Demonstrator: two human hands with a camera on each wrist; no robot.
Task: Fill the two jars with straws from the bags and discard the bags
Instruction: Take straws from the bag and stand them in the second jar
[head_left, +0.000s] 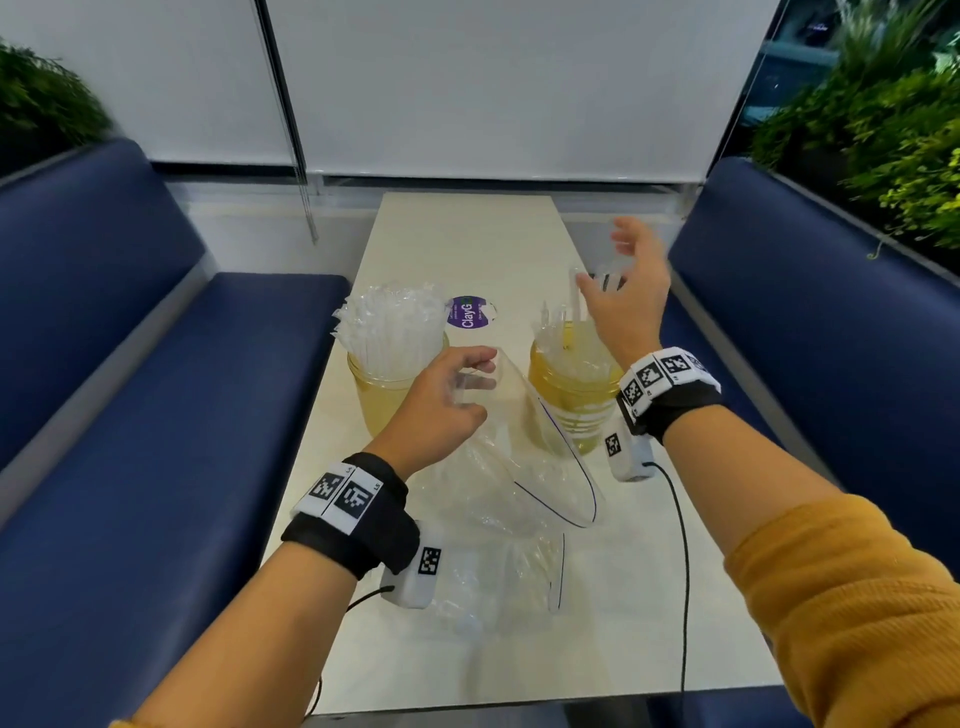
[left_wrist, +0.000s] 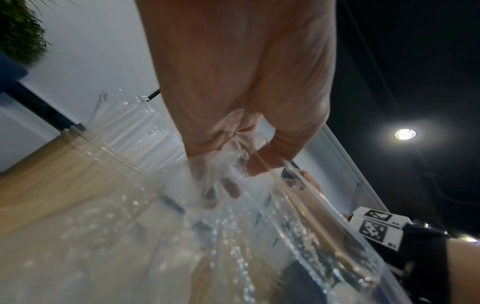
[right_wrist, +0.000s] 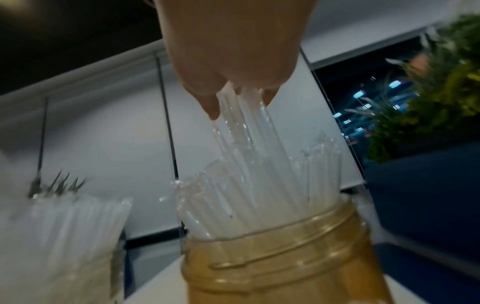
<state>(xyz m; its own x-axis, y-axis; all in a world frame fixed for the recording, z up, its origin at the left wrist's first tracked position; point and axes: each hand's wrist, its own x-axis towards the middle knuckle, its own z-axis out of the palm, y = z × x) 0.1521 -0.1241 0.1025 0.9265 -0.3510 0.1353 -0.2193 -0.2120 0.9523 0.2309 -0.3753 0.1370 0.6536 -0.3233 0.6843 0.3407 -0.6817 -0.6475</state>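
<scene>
Two yellowish jars stand on the white table (head_left: 467, 234). The left jar (head_left: 387, 400) is packed with clear wrapped straws (head_left: 389, 327). The right jar (head_left: 571, 400) (right_wrist: 280, 257) holds more straws (right_wrist: 259, 185). My right hand (head_left: 621, 291) (right_wrist: 233, 61) hovers over it with fingers spread, and a few raised straws (right_wrist: 239, 115) run from between its fingers down into the jar. My left hand (head_left: 447, 400) (left_wrist: 233, 123) grips the top edge of a clear empty bag (head_left: 530, 467) (left_wrist: 259, 236) between the jars, its fingers curled in the plastic.
A second crumpled clear bag (head_left: 493, 571) lies on the table near my left wrist. A purple round sticker (head_left: 470, 312) sits behind the jars. Blue benches (head_left: 156, 415) flank the table, with plants (head_left: 883, 130) behind them. A black cable (head_left: 683, 571) trails from my right wrist.
</scene>
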